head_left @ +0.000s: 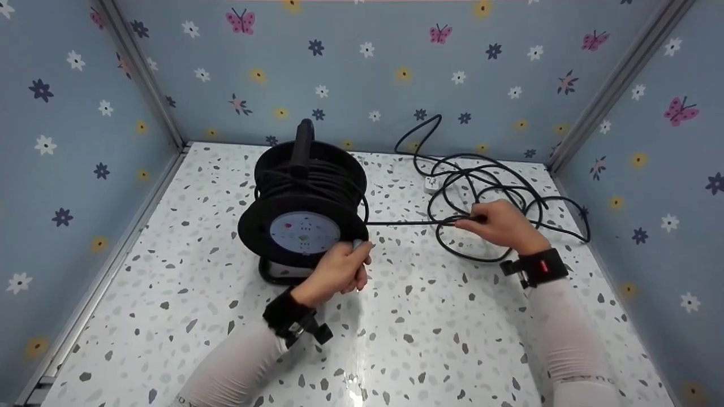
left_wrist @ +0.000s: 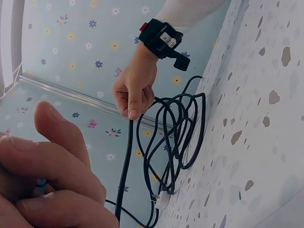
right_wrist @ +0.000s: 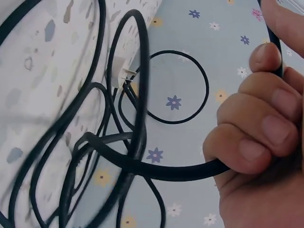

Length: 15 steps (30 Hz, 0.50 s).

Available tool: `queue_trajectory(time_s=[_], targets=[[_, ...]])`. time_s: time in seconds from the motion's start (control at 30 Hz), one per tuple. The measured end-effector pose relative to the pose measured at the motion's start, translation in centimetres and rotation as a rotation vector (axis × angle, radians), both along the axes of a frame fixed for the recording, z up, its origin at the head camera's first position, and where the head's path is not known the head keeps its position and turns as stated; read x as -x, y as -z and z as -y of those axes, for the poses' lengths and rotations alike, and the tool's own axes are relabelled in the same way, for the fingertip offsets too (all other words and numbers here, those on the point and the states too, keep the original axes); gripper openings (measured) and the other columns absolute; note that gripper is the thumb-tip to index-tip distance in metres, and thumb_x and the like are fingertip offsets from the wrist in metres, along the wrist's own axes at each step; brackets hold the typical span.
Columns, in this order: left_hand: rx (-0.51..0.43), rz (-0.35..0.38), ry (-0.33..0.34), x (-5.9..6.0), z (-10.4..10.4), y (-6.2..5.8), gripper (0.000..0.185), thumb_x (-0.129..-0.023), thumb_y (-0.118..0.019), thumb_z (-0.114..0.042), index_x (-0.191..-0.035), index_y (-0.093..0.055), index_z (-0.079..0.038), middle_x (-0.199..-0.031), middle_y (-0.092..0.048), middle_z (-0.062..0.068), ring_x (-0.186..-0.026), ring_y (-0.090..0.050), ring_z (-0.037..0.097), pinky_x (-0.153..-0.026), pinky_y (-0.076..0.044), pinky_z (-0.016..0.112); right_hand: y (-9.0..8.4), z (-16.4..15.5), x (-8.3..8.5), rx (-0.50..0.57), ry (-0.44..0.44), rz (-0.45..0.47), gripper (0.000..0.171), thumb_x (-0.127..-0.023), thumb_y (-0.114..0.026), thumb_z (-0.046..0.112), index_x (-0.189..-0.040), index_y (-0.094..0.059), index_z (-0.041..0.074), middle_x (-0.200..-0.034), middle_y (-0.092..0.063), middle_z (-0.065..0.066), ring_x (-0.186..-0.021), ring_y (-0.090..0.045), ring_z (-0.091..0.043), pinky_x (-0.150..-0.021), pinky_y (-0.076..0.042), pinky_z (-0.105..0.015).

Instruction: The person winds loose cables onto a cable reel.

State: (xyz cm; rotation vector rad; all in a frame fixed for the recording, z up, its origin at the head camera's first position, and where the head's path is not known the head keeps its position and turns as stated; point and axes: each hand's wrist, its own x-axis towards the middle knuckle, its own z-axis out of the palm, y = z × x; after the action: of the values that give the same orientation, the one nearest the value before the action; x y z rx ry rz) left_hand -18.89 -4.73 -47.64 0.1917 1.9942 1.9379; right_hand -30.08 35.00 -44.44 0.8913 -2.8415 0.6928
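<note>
A black cable reel stands on the speckled floor left of centre, with a pale socket panel on its front disc and black cable wound on the drum. My left hand grips a small grey knob at the disc's lower right edge; the fingers mostly hide it. Out to the right, my right hand holds the black cable, which runs straight from the reel. In the right wrist view, the curled fingers wrap round the cable, and a slack length hangs from beneath them.
Loose cable loops lie tangled at the back right, some against the rear wall. A white plug sits among them. Patterned walls close in the left, back and right. The reel's carrying handle rises above the drum.
</note>
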Motion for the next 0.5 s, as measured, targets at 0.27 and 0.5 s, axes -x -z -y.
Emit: queue_trajectory(time_s=[0.27,0.5], targets=[[0.021,-0.026,0.025,0.2,0.1,0.4,0.053,-0.116,-0.057,-0.04,-0.069,-0.055,-0.014,-0.05,-0.057,0.001,-0.036,-0.038,0.008,-0.038,-0.03,0.024,-1.8,-0.2,0.6,-0.071,0.046,0.026,0.054,-0.104,-0.075,0.057,-0.071,-0.051,0.021,-0.06,-0.037,0.009,-0.051,-0.039,-0.014,-0.055,-0.038,-0.035],[0.074,-0.045,-0.002,0.0,0.3,1.0,0.061,-0.116,-0.054,-0.043,-0.062,-0.052,-0.014,-0.05,-0.058,0.002,-0.036,-0.039,0.008,-0.038,-0.031,0.024,-0.4,-0.4,1.1,0.027,0.064,0.097,0.058,-0.104,-0.076,0.057,-0.071,-0.045,0.021,-0.062,-0.036,0.008,-0.054,-0.037,-0.015,-0.056,-0.035,-0.034]])
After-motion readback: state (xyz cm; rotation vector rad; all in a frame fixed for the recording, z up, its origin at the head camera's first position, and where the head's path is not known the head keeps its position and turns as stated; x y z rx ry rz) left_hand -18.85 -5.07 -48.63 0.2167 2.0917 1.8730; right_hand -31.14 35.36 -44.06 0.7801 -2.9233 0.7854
